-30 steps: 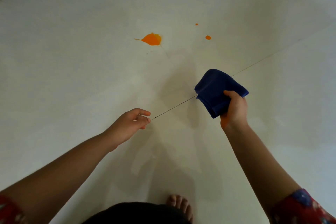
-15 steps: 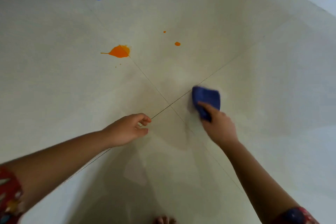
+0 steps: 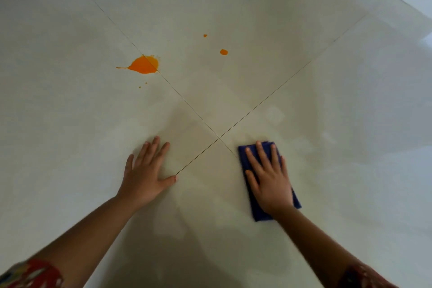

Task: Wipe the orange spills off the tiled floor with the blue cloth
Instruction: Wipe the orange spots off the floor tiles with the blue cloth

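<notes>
Since a moment ago both hands have dropped flat: right hand (image 3: 268,180) presses the folded, dark blue cloth (image 3: 259,214) onto the tiled floor (image 3: 327,124); left hand (image 3: 146,172) rests spread, short of the large orange spill (image 3: 143,65).

Right hand (image 3: 268,182), a second ago gripping bunched blue cloth (image 3: 257,213) in air, now presses it flat on tiled floor (image 3: 350,124), fingers spread. Left hand (image 3: 146,173), earlier loosely curled, now lies flat on floor with fingers splayed.
</notes>
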Demonstrator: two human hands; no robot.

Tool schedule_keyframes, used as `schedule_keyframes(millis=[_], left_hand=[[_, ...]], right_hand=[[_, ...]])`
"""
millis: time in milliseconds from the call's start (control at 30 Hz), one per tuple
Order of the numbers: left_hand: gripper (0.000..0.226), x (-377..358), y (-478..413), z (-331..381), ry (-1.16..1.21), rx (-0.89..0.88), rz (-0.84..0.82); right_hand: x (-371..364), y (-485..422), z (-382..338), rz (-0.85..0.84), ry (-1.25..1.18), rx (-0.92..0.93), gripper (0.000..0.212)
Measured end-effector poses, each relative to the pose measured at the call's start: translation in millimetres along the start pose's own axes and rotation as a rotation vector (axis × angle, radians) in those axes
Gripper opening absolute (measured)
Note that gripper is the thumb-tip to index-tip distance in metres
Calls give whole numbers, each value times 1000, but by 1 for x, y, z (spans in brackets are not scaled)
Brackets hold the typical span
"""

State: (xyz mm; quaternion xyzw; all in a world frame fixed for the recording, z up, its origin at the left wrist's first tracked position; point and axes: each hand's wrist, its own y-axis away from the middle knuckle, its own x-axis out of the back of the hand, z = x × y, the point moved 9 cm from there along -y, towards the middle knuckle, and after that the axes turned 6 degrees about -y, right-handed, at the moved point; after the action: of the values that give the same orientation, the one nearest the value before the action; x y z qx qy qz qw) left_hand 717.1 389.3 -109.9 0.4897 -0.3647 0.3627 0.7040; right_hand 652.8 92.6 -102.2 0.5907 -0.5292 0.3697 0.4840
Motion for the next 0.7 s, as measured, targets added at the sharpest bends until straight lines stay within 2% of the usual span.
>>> schedule_keyframes(millis=[100, 167, 233, 333, 400, 433, 467, 533, 600, 633, 700], left_hand=[[97, -1, 3, -4, -28, -36, 42], [95, -1, 2, -5, -15, -32, 67], [94, -1, 2, -3, -27, -40, 78], [95, 0, 3, -4, -27, -54, 75], [95, 2, 2, -3, -54, -73, 59], [95, 1, 3, -4, -62, -79, 52], [95, 1, 3, -5, -63, -86, 55], [93, 1, 6, -5, -44, -111, 68], [91, 2, 8, -8, -45, -121, 85], [90, 2, 10, -9, -51, -118, 89], [88, 3, 15, -13, -54, -108, 110]], right_hand=[[19, -47, 46, 79, 2, -258, 58], [20, -89, 34, 98, -43, -327, 58], [15, -113, -10, 109, -46, -234, 59], [-12, -78, -100, 14, 15, 165, 60], [-23, -28, -113, -66, 29, 352, 58], [-22, -17, -98, -57, 23, 369, 57], [-15, -16, -73, -24, 17, 312, 55], [3, -40, -12, 52, -4, 36, 55], [17, -80, 11, 91, -38, -190, 55], [21, -101, 2, 108, -48, -219, 55], [17, -135, -42, 105, -58, -165, 55]])
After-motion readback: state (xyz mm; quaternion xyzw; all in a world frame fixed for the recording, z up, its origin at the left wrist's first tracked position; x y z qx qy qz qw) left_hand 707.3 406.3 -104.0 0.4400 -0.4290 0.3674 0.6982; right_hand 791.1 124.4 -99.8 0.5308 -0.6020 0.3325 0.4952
